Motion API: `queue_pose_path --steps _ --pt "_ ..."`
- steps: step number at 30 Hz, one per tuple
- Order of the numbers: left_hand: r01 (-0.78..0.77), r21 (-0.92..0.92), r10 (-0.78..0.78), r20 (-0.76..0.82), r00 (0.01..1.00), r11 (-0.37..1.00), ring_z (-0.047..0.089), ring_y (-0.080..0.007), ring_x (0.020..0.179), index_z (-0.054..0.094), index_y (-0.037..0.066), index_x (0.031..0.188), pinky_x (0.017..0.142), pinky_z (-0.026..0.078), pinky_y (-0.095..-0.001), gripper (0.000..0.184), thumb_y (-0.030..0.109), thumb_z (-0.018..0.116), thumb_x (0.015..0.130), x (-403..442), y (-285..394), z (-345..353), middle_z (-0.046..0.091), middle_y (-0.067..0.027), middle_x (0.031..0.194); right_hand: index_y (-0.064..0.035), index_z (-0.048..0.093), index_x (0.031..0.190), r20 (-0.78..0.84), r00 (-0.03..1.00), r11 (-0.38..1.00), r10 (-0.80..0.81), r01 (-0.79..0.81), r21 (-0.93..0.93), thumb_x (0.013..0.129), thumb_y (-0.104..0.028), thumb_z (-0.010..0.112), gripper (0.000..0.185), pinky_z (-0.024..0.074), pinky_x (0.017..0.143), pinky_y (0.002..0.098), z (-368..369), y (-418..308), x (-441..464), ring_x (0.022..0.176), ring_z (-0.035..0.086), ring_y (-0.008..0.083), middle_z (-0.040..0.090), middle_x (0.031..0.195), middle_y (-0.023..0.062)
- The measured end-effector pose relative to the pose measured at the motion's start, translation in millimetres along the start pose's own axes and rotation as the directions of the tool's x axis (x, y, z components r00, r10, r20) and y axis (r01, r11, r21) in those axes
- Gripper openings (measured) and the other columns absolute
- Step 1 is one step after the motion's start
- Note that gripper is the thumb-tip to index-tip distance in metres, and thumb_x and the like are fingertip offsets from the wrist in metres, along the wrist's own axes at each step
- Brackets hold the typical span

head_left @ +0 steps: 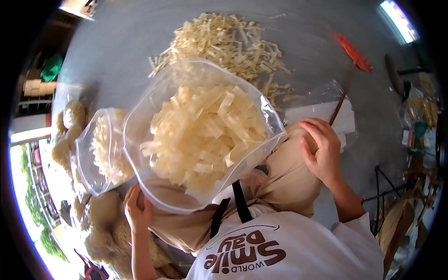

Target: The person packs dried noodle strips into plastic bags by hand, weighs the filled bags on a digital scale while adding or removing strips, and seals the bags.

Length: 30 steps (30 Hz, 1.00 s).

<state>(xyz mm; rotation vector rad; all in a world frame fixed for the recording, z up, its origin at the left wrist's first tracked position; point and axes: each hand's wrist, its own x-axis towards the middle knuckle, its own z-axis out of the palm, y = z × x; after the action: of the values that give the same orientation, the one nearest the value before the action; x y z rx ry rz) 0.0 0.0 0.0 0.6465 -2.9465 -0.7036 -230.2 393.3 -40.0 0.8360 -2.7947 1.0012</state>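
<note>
A large clear plastic bag with a white rim (134, 105) stands open-mouthed in front of the person's lap, filled with flat, curling cream-coloured strips (205, 135). The right hand (321, 145) lies on the right knee of the tan trousers (287, 170), to the right of the bag and apart from it, thumb held away from the fingers and nothing in its grasp. The left hand (136, 206) is at the left thigh, just beside the bag's near left rim; its fingers are partly hidden, so whether they grip anything cannot be told. A smaller clear plastic bag (85, 154) holding similar pieces stands to the left. Beyond the large bag, a loose heap of cream strips (219, 42) spreads over the grey floor (126, 42). A red broom-like head (352, 52) on a thin brown handle (342, 95) lies far right, its handle reaching towards a white sheet (343, 114) near the right hand.
</note>
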Motion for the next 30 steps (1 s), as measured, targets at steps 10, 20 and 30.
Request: queue_pose_path --steps 10,20,30 --pt "0.554 -0.582 -0.574 0.175 0.8 0.595 0.058 -0.013 0.085 0.064 -0.003 0.106 0.077 0.045 -0.0252 0.036 0.027 0.058 0.087 -40.9 -41.3 -12.0 0.065 -0.0074 0.095 0.0002 0.063 0.102 -0.032 0.991 0.991 -0.13 0.13 0.003 0.076 -0.008 0.062 0.027 0.0464 0.084 0.0383 3.8 2.1 -3.4 0.098 0.058 0.0306 0.062 0.104 0.0128" --pt "0.397 -0.433 -0.479 -0.093 0.873 0.809 0.058 -0.0116 0.082 0.065 -0.001 0.101 0.076 0.046 -0.0251 0.035 0.029 0.062 0.084 -91.6 -12.9 -29.3 0.066 -0.0055 0.089 0.0032 0.056 0.109 0.02 0.947 0.947 -0.322 0.322 -0.017 0.081 -0.013 0.061 0.033 0.0422 0.09 0.0413 3.0 -9.0 1.0 0.104 0.053 0.0339 0.059 0.109 0.0174" --pt "0.557 0.084 -0.549 -0.102 0.83 0.826 0.063 -0.0321 0.092 0.067 0.006 0.101 0.083 0.047 -0.0363 0.049 0.048 0.052 0.082 -97.8 -51.8 -15.8 0.067 -0.0178 0.093 0.004 0.061 0.096 -0.066 0.871 0.844 -0.488 0.451 -0.291 0.074 -0.005 0.06 0.023 0.0436 0.089 0.0415 10.6 -36.6 -42.2 0.104 0.054 0.0347 0.06 0.103 0.0175"
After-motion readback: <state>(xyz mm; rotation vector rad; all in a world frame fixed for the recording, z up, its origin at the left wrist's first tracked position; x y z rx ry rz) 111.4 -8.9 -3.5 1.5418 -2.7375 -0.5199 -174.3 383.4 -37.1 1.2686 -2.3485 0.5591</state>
